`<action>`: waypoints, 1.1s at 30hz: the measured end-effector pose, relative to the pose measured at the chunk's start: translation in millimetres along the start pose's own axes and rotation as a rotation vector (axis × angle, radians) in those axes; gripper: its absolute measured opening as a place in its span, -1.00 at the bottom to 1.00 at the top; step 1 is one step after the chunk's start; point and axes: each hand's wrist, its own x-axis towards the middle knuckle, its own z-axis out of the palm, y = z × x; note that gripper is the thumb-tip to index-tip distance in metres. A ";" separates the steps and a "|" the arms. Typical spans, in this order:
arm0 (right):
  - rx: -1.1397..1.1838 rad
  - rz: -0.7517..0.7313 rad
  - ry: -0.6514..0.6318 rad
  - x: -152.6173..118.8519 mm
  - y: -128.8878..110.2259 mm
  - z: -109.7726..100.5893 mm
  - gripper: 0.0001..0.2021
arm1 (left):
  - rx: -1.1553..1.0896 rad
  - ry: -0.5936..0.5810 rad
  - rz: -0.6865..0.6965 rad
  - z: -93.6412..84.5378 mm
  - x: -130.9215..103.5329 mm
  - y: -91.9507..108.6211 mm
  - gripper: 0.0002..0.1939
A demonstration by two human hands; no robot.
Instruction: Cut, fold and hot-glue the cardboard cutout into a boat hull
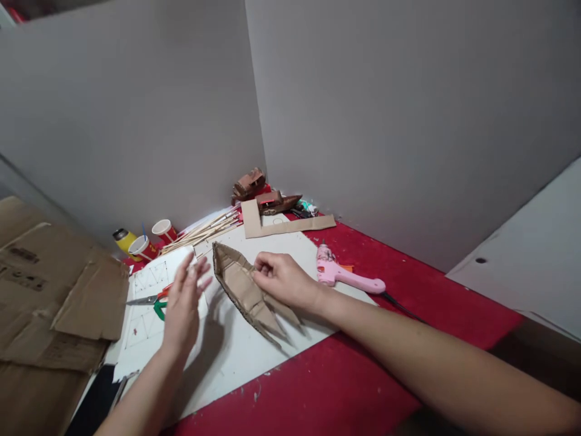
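Observation:
A boat-shaped cardboard piece [242, 284] is tilted over the white sheet [236, 363], its pointed end away from me and several loose strips at the near end. My right hand [281, 277] pinches its right edge between thumb and fingers. Left of the piece, my left hand [185, 303] is raised and apart from it, fingers spread and holding nothing. Scissors [158, 301] with orange and green handles lie behind my left hand on paper with drawn lines [145, 327]. To the right of my right hand rests a pink glue gun [349, 276].
Large folded cardboard [49, 297] stands at the left. Two paper cups [164, 230], a yellow bottle [124, 240], wooden sticks [206, 232], an L-shaped cardboard strip [290, 226] and brown models [272, 201] line the back of the red table [408, 290], near grey walls.

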 end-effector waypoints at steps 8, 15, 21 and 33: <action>0.242 -0.010 -0.003 -8.8 -11.5 14.5 -0.79 | -0.379 -0.109 -0.374 36.9 -25.2 -3.7 -0.48; 0.174 -0.010 0.052 -11.7 -13.4 16.8 -0.71 | -0.498 -0.065 -0.487 48.6 -36.2 0.2 -0.53; 0.168 -0.001 0.043 -8.5 -8.5 15.6 -0.73 | -0.458 -0.020 -0.542 57.3 -27.5 -1.8 -0.52; 0.595 0.102 0.257 2.7 15.5 8.1 -0.66 | -0.664 -0.228 -0.577 21.4 43.1 11.1 -0.39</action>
